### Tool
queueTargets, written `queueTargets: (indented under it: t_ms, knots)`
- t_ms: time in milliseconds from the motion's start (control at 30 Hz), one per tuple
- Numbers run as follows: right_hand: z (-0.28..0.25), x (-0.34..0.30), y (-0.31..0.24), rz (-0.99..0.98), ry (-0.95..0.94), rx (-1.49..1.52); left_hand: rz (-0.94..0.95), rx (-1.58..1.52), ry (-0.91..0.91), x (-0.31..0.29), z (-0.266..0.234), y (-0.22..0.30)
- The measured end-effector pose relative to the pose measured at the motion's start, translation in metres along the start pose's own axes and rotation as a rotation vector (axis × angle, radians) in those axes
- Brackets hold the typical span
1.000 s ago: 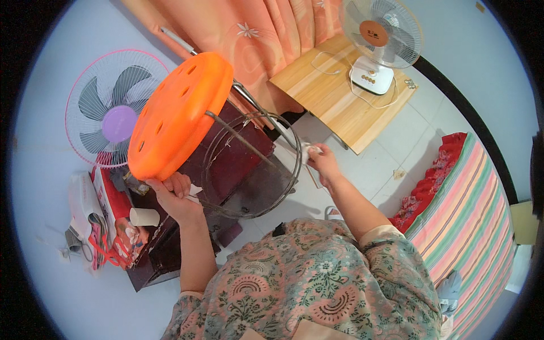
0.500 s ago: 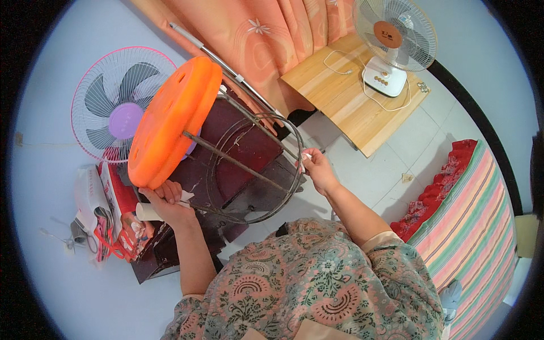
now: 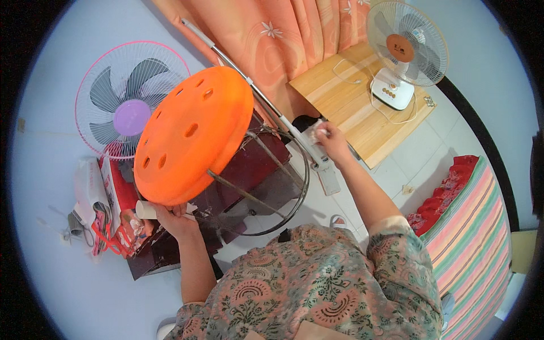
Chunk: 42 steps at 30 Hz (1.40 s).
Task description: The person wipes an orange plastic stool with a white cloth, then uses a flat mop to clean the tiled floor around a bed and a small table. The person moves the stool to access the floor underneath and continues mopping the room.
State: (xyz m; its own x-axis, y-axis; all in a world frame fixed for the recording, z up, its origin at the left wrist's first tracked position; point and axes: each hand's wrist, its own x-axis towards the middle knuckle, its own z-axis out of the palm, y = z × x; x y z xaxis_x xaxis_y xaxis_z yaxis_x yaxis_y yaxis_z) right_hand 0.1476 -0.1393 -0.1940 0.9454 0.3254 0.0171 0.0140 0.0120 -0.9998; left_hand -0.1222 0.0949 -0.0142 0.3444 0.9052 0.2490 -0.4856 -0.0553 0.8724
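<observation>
left fingers [image 3: 179, 209] clamp the round orange-seated metal stool [image 3: 190, 133], right fingers [image 3: 327, 132] a white wad [image 3: 315, 129]; likely wiping, next needing steady support.

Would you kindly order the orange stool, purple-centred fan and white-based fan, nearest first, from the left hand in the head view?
From the left hand:
1. Orange stool, right at the hand.
2. Purple-centred fan, up and left.
3. White-based fan, at far upper right.
</observation>
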Motion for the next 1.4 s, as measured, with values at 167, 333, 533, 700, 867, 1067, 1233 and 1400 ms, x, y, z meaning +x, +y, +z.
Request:
queueTargets:
  t_ms: [167,333,533,700,867,1067,1233,1400]
  knots:
    - [0.039,0.021,0.009,-0.106,-0.265,-0.243,-0.009,0.007,0.051,0.001,0.002,0.005]
    - [0.042,0.008,-0.027,0.000,-0.207,-0.470,-0.011,0.033,0.052,0.008,0.011,0.009]
    - [0.020,-0.005,-0.017,0.243,-0.368,-0.243,0.022,0.032,0.063,-0.001,0.033,0.008]
    - [0.009,-0.051,-0.028,0.300,-0.370,-0.021,0.034,0.049,-0.014,-0.002,0.035,0.014]
    - [-0.004,-0.089,-0.040,0.292,-0.454,-0.044,0.010,-0.014,-0.099,-0.004,0.035,0.009]
    - [-0.012,-0.127,-0.040,0.227,-0.150,0.051,-0.071,-0.059,-0.138,-0.015,0.048,0.012]
    - [-0.008,-0.122,-0.023,-0.213,0.157,-0.222,-0.130,-0.152,-0.264,-0.023,0.061,0.008]
    - [0.004,-0.122,-0.020,0.104,0.188,-0.035,-0.173,-0.221,-0.315,-0.033,0.076,0.002]
